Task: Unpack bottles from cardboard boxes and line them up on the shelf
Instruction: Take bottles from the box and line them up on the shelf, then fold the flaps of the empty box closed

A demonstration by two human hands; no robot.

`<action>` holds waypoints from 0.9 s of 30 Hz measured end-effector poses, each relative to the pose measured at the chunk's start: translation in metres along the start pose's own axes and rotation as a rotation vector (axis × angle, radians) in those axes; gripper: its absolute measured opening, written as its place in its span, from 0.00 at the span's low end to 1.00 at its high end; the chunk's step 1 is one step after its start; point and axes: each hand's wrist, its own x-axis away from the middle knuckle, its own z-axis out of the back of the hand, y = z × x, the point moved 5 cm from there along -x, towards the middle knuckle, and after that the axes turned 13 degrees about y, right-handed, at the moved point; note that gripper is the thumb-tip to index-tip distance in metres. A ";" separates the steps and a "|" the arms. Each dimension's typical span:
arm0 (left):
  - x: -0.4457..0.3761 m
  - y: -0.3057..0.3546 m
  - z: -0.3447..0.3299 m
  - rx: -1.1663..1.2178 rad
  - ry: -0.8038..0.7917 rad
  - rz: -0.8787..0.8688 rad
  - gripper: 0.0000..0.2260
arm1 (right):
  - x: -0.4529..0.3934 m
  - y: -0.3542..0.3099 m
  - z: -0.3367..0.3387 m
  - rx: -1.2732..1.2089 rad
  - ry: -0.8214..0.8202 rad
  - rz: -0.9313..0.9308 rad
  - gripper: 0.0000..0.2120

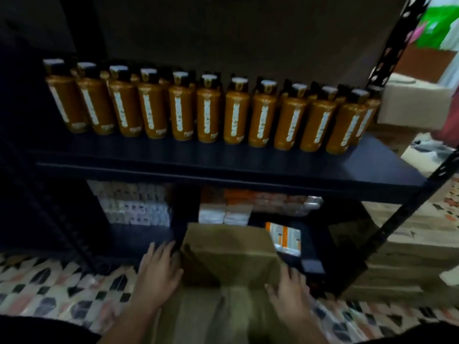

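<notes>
Fingers (161, 252) flat against brown cardboard box (228, 254)

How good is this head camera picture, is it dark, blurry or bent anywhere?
Head view: dim overall, with the back of the shelf almost black; soft throughout, so the labels on the bottles cannot be read; the left hand and right hand on the cardboard box are slightly smeared; the wide lens bows the bottle row and tilts the shelf posts; the top right corner is brighter.

Bottle labels (210, 114) (blurred) beyond reading
</notes>
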 end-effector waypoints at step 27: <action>0.034 -0.077 -0.071 0.551 -0.210 0.895 0.62 | -0.008 0.071 -0.052 -0.743 -0.142 -0.723 0.66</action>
